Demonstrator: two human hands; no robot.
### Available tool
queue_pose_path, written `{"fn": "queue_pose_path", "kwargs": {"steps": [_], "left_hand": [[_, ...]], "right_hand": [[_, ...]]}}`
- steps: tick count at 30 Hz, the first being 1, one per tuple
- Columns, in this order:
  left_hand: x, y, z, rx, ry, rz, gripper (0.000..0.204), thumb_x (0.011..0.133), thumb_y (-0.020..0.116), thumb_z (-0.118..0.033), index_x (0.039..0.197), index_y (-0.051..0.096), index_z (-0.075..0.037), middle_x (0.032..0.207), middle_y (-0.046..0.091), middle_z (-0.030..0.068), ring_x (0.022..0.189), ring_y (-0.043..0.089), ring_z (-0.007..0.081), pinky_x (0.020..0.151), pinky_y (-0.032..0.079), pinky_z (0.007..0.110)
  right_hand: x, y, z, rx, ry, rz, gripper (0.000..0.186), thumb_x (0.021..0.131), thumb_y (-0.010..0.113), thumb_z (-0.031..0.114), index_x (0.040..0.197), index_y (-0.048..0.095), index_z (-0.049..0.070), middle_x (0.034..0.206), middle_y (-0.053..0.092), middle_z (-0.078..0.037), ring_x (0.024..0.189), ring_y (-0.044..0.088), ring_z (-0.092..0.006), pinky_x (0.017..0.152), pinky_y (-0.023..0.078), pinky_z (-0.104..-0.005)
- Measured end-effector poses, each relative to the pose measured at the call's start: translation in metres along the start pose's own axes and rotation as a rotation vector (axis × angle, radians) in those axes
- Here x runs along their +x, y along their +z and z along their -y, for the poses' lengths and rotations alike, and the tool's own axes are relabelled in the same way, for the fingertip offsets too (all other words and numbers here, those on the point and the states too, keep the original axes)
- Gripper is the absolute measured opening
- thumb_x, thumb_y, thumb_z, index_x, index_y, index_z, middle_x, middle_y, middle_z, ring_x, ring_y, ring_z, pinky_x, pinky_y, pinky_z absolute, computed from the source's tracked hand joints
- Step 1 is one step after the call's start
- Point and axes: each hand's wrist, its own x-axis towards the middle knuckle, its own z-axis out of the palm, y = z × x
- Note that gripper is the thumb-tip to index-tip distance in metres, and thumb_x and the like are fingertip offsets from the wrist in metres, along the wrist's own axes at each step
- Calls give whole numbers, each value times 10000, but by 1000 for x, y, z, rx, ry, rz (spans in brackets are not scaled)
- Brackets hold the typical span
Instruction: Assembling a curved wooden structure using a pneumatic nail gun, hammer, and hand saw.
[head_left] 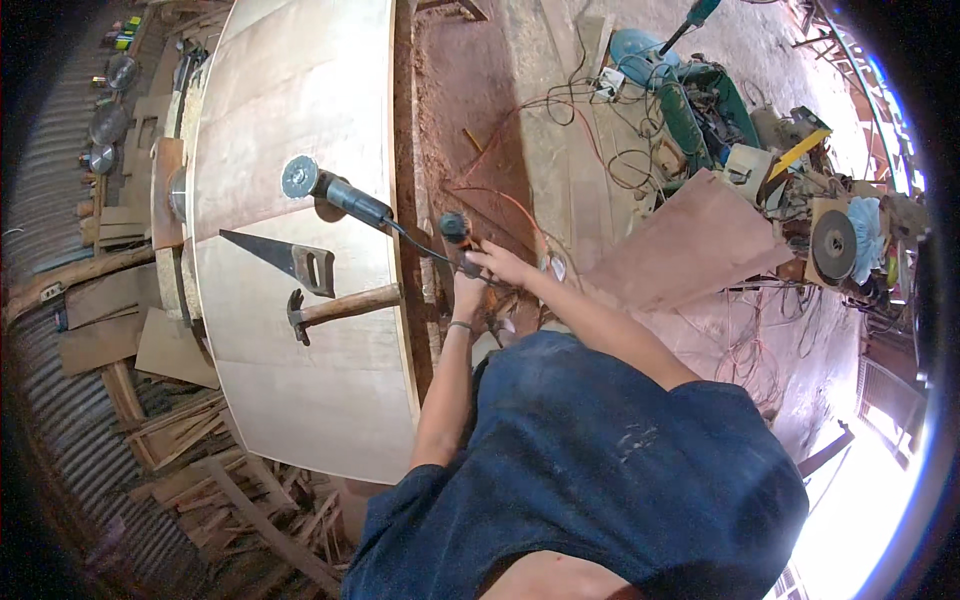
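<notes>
Your power tool: dk teal-blk up top. Grinder: blk body, gry disc. Handsaw: dk gry blade, brn grip. Hammer: blk-ish head, mid-brn wood handle. Your board: pale cream-tan w/ faint wood-grain bands. Your shirt: navy w/ whitish smudges; your wristband, v. dk. To your rt, bin: dk grn; bent sheet: pinkish brn. Bundled cloth: lt blue. Wall at your lt: gry, ridged stripes.
</notes>
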Motion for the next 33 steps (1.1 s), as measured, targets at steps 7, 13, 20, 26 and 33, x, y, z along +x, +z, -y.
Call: {"fn": "queue_pose_path", "kwargs": {"steps": [7,13,20,26,33], "left_hand": [[16,-36,90,-263,-277,-203,136,780,646,-145,745,614,-17,699,626,31,606,583,131,567,466,302],[3,-15,80,-226,-638,-193,134,709,606,-126,650,568,-12,616,578,46,526,548,144,474,405,324],[18,26,131,37,-601,118,164,705,610,-103,827,631,5,699,617,100,575,581,159,517,434,309],[8,91,82,-120,-500,525,165,706,602,-69,854,600,4,704,607,100,584,584,172,541,456,303],[29,146,-61,-395,-166,634,183,707,594,-29,885,564,2,708,596,100,594,588,188,568,482,295]], "right_hand": [[-63,4,-4,-1048,-341,69,730,758,656,282,1409,372,113,1035,624,-213,965,604,-367,818,475,-460],[-25,-19,54,-1091,-771,-736,184,794,549,80,926,673,105,933,638,-65,957,579,-246,832,415,-425],[-6,70,137,-852,-1367,-273,98,748,602,28,824,649,67,1159,594,-106,1181,487,-321,1009,373,-489],[-62,49,97,-1040,-1094,-153,462,732,613,58,1183,580,156,1315,491,-128,1292,381,-376,1046,344,-542],[-209,-74,46,-793,-944,-474,340,765,606,101,1099,604,38,1096,613,-158,1012,581,-347,910,442,-470]]}}
